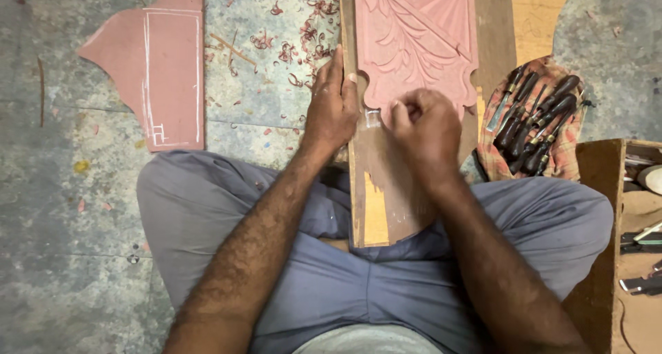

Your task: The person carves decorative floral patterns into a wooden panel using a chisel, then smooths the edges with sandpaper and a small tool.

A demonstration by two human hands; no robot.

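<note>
— Are any packages, labels, signs or screens to be seen?
— None can be made out. Only chalk lines are drawn on a pink cut-out board (162, 71) laid on the floor at upper left.

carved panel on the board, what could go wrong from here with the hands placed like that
1. The left hand braces the board right beside the carved pink panel edge where the right hand works; a slip there could well hit its fingers.
2. The board rests on the lap, so it may shift under pressure and mar the leaf carving.
3. Loose chisels lie on a cloth near the right knee; a leg shift might scatter them.
</note>
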